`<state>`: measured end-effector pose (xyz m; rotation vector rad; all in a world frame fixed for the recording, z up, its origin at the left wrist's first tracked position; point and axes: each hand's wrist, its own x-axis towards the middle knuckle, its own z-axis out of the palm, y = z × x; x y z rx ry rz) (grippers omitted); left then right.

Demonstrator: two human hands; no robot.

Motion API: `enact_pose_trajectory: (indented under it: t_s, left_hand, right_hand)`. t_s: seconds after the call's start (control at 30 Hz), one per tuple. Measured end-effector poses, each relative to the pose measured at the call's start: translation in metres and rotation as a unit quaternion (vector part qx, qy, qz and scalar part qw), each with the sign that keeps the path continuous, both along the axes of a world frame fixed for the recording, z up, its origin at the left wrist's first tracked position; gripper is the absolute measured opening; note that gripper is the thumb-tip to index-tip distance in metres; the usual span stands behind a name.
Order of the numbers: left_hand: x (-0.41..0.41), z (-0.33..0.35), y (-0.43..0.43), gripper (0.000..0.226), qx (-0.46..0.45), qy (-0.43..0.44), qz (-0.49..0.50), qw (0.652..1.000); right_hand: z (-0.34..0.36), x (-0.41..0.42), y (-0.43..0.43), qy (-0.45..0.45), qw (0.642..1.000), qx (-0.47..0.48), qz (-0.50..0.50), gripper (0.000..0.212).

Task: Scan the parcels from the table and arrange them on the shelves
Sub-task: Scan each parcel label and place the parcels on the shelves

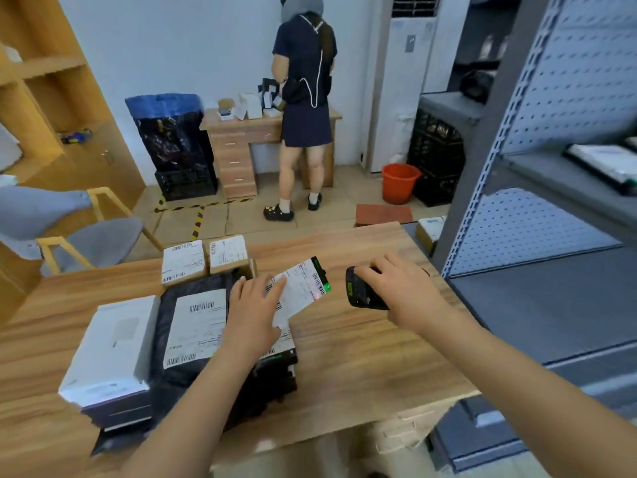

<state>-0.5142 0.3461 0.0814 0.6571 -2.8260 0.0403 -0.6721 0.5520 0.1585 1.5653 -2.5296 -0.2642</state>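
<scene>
Nearest us, on the wood-grain counter, a white rectangular carton sits on top of darker parcels. Touching its right side is a crinkled black plastic mailer bag with a white barcode label. Just beyond, our left hand grips the thin flat black parcel at its near-left end, fingers laid across its white shipping label, and holds it tilted above the pile. A red scan line and a green glow fall on the label's far right corner. Our right hand is wrapped round a black handheld scanner, which points at that label from just beside it. We judge the scan to be the step in hand, with the shelving not yet done. The parcel looks light and a little bendy, its film probably slick, so we would take it along one edge, clear of the barcodes. The labels carry barcodes and fine print, but none of it is sharp enough to read, and we see no brand. Behind the pile, two small brown cardboard boxes sit side by side, labelled on top. To the right stand the grey perforated metal shelves, with a flat white-topped packet on an upper level. Far off, a person in dark clothes stands at a second, smaller counter with drawers, back to us.
</scene>
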Motion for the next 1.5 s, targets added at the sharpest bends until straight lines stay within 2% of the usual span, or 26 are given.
enact_pose_trajectory:
  t_s: [0.4,0.57,0.67,0.83,1.0,1.13,1.3,1.5]
  left_hand:
    - [-0.018,-0.015,0.064,0.104,-0.024,0.027,-0.115,0.993]
    - [-0.028,-0.010,0.120,0.091,0.021,0.026,-0.137,0.990]
    - [-0.040,-0.008,0.177,0.089,0.068,0.030,-0.130,0.989]
    - [-0.064,-0.005,0.298,0.089,0.116,0.056,-0.138,0.982]
    - [-0.087,-0.012,0.427,0.086,0.210,0.103,-0.165,0.958]
    - [-0.103,-0.018,0.527,0.080,0.240,0.130,-0.231,0.934]
    - [-0.117,-0.025,0.634,0.073,0.234,0.099,-0.319,0.913]
    - [-0.157,-0.038,0.717,0.071,0.232,0.062,-0.382,0.892]
  right_hand:
    - [0.002,0.019,0.092,0.033,0.995,0.014,-0.097,0.073]
    - [-0.007,0.019,0.146,0.002,0.987,-0.020,-0.161,0.074]
    - [-0.018,0.022,0.197,-0.029,0.970,-0.070,-0.232,0.075]
    - [-0.037,0.037,0.307,-0.094,0.907,-0.187,-0.366,0.076]
    - [-0.060,0.055,0.427,-0.141,0.793,-0.360,-0.470,0.076]
    - [-0.071,0.069,0.514,-0.128,0.744,-0.411,-0.511,0.078]
    - [-0.083,0.081,0.596,-0.091,0.686,-0.453,-0.562,0.077]
    - [-0.095,0.066,0.665,-0.062,0.623,-0.476,-0.618,0.074]
